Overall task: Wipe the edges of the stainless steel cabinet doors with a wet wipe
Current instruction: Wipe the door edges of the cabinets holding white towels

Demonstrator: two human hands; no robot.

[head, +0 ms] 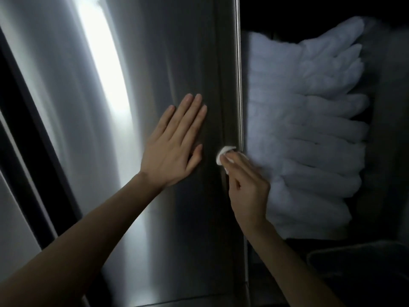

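A stainless steel cabinet door fills the left and middle of the head view, with its right edge running top to bottom. My left hand lies flat on the door face, fingers spread, holding nothing. Just right of it, my right hand pinches a small white wet wipe and presses it against the door close to that right edge.
Behind the open door, the dark cabinet interior holds a tall stack of folded white towels. A dark gap and another steel panel lie at the far left. A dark rounded object sits at the lower right.
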